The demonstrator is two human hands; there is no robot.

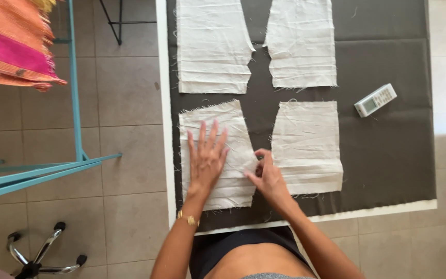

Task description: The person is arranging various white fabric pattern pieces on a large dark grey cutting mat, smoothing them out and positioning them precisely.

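- Head view: left hand (207,157) lies flat, fingers spread, on the cream fabric piece (218,155) at lower centre of the frame.
- Right hand (268,175) pinches that piece's right edge.
- Grey cloth (383,155) underneath; remote (375,99) at right.

Both bare arms reach forward from the bottom of the frame, forearms angled toward each other. The left hand (206,157) lies flat, palm down, fingers (202,135) spread wide and pointing away from the body (a thin gold bracelet (187,219) circles that wrist). The right hand (267,174) sits just beside it, knuckles up, its fingers curled and drawn toward the thumb in a pinching pose. The right wrist bends slightly inward; both elbows stay low, near the waist.
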